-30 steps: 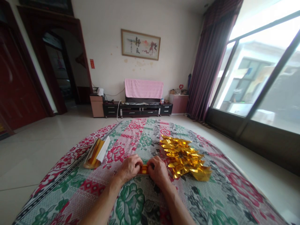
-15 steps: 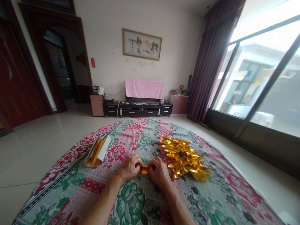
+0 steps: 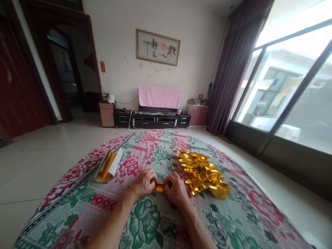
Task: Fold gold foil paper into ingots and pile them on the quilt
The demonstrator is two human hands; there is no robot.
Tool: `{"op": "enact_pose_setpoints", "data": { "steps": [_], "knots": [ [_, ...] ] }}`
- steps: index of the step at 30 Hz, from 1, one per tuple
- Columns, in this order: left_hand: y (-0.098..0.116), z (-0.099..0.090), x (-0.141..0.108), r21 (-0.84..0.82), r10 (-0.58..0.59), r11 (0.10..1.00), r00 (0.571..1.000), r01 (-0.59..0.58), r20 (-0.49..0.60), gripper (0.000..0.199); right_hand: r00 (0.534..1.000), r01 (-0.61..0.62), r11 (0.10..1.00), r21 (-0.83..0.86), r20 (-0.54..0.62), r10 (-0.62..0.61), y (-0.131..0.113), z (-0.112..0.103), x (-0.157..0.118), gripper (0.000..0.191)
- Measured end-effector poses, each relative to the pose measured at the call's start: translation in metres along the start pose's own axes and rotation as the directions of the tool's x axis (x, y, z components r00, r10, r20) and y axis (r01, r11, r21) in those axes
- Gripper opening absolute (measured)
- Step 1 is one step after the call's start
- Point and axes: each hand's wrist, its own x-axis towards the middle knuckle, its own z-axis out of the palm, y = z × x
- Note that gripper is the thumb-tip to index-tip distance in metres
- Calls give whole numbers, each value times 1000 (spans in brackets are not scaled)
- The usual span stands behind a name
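Observation:
Between my two hands a narrow folded piece of gold foil paper (image 3: pixel 159 187) lies low over the patterned tablecloth (image 3: pixel 145 221). My left hand (image 3: pixel 145 180) pinches its left end and my right hand (image 3: pixel 175 186) pinches the right end, fingers closed; the ends are hidden inside the fingers. To the right of my right hand sit several folded gold foil paper pieces (image 3: pixel 203 173) with pointed ends, lined up in an overlapping row. Off to the left lies a loosely curled stack of gold foil sheets (image 3: pixel 109 166) with a white backing.
The cloth covers a round table. Beyond it a low black TV cabinet (image 3: pixel 155 121) stands by the wall, with a pink cloth (image 3: pixel 160 96) draped over the screen. A purple curtain (image 3: pixel 228 76) and large windows (image 3: pixel 290 90) are at right, a dark red door (image 3: pixel 20 83) at left.
Both hands stay almost in place, still pinching the gold foil paper at its two ends. The whole view has shifted very slightly.

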Motion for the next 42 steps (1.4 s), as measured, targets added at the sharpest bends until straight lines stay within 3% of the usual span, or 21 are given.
{"op": "enact_pose_setpoints", "data": {
  "steps": [13,20,30,42],
  "knots": [
    [-1,-3,-1,-4,26,1000,999,-26,39,24,998,12,999,34,59,-14,-4,-6,1,17],
    [-2,0,0,-10,26,1000,999,-25,30,22,999,34,999,-10,33,-34,-5,-5,-1,17],
    [-5,12,7,58,-56,996,993,62,-103,19,997,-74,993,-91,-42,70,-1,4,8,20],
    [-6,11,1,61,49,997,996,-44,-73,23,998,-65,989,-132,-32,61,4,7,8,20]
  ]
}}
